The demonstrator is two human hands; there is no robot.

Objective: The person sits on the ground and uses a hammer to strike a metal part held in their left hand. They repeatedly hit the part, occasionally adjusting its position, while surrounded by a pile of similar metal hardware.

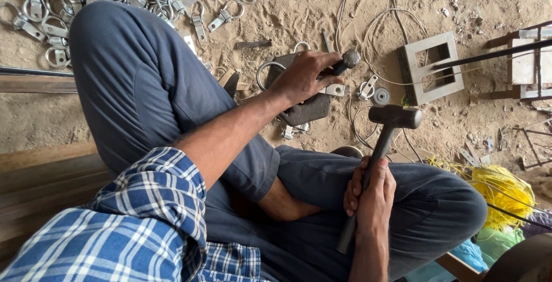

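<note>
Presently we list the following, seen from above on a sandy floor. Item one: our left hand (pixel 302 77), reached forward and closed around a dark punch (pixel 345 62) with a rounded head, its lower end hidden behind the fingers, held over a dark flat iron block (pixel 307 109) that lies on the sand. Item two: our right hand (pixel 372 193), wrapped firmly around the handle of a hammer (pixel 386 138), which stands nearly upright above our lap with its dark head raised, near the punch but not touching it. The two hands are well apart. Item three: a small silver bracket (pixel 335 90) on the block, just beside the left hand's fingers; whether the punch touches it we cannot tell. Item four: a heap of silver ring brackets (pixel 86 0) at the upper left, beyond our knee. Item five: a square metal frame (pixel 432 68), open in the middle, to the right of the block, with thin white wires (pixel 368 23) looping across the sand near it. Item six: a tangle of yellow cord (pixel 500 193) at the right edge. Item seven: our own grey trousers (pixel 149 86) and blue checked sleeve (pixel 144 218), legs crossed beneath the work.
</note>
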